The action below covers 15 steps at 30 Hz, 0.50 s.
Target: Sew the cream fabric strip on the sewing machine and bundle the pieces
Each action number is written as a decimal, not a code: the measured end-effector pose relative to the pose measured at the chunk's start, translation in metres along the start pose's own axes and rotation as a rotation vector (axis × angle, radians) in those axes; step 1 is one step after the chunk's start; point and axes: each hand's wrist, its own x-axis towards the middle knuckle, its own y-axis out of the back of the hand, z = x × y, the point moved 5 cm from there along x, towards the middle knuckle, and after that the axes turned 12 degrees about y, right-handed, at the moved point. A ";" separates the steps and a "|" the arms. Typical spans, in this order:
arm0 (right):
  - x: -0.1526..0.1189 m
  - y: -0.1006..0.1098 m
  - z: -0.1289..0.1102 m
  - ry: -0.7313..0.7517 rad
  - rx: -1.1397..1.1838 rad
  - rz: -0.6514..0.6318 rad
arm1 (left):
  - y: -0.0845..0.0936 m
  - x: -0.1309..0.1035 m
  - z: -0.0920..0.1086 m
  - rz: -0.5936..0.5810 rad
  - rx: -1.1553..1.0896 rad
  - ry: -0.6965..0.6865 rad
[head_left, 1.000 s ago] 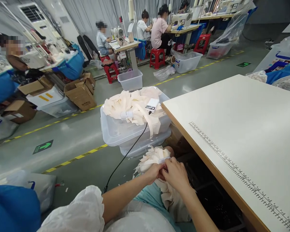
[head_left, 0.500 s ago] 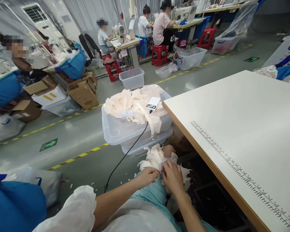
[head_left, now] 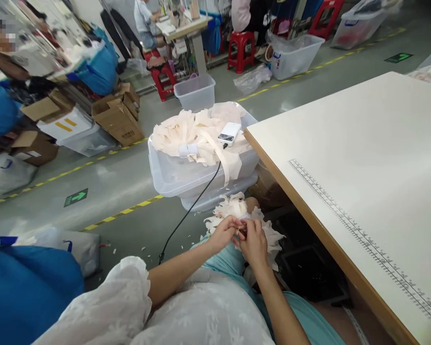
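A bundle of cream fabric strips (head_left: 233, 206) with ragged ends rests across my lap, a pale band showing near its middle. Just in front of it, my left hand (head_left: 224, 235) and my right hand (head_left: 255, 242) meet with fingertips pinched together. Between them is something small and thin that I cannot make out. Beyond my knees, more cream strips (head_left: 179, 132) are heaped on a clear plastic bin (head_left: 172, 179), one bunch wrapped with a white paper band (head_left: 188, 150). A white power bank (head_left: 230, 132) lies on that heap, with a black cable (head_left: 187, 228) running from it towards me.
To my right stands a white table (head_left: 345, 139) with a wooden edge and a printed ruler scale (head_left: 348, 230). A blue cloth-covered thing (head_left: 32, 292) is at the lower left. Cardboard boxes (head_left: 120, 122), red stools (head_left: 241, 50) and other people at sewing tables are farther off.
My hands have come together at the fingertips; my left was beside the bundle and my right lay on its band. The view has tilted downward.
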 end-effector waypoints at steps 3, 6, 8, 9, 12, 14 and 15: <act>-0.010 0.004 -0.011 -0.003 0.130 0.000 | 0.011 0.000 -0.002 -0.026 -0.008 0.077; -0.017 0.009 -0.022 -0.029 0.194 -0.004 | 0.015 -0.001 -0.005 -0.126 -0.003 0.162; -0.016 0.010 -0.028 -0.015 0.202 -0.017 | 0.015 0.000 -0.008 -0.176 -0.025 0.211; -0.015 0.010 -0.030 -0.004 0.203 -0.021 | 0.015 0.001 -0.010 -0.181 -0.049 0.235; -0.018 0.010 -0.024 0.001 0.226 -0.010 | 0.015 0.002 -0.018 -0.182 -0.151 0.297; -0.023 0.009 -0.005 -0.008 0.241 0.003 | 0.013 0.009 -0.024 -0.255 -0.196 0.315; -0.025 0.007 0.009 0.002 0.239 0.018 | 0.012 0.015 -0.025 -0.327 -0.182 0.313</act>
